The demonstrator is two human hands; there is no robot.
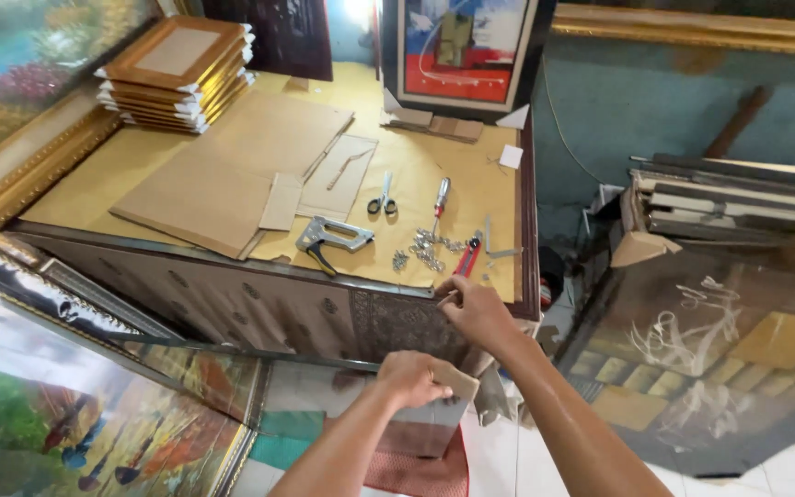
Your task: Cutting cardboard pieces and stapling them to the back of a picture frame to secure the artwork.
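The left hand [413, 377] is curled knuckles-up, fingers pressed together over the top of a small tan cardboard corner piece [460, 381]; its fingertips are hidden under the palm, and only one edge of the cardboard shows past the knuckles. That piece sits on the upper corner of a dark glass-fronted frame [324, 368] standing below the near edge of the brown-paper-covered worktable [121, 184]. The frame's lower part is cut off by the forearm and a red cloth [416, 469].

The right hand [477, 311] reaches higher, at the table's near edge, thumb and forefinger pinched together on something too small to make out. Both forearms rise from the bottom edge of the view, the right one stretched out longer, the left bent in short.

On the table just beyond the right hand lies a red-handled tool [467, 259], partly hidden by the fingers, beside a heap of small silver metal hangers [427, 248]. Left of the heap rests a grey steel staple gun [331, 237]. Farther back are black-handled scissors [382, 195] and a red-and-white-handled screwdriver [440, 196]. At the table's far left corner stands a stack of wooden picture frames [177, 74].
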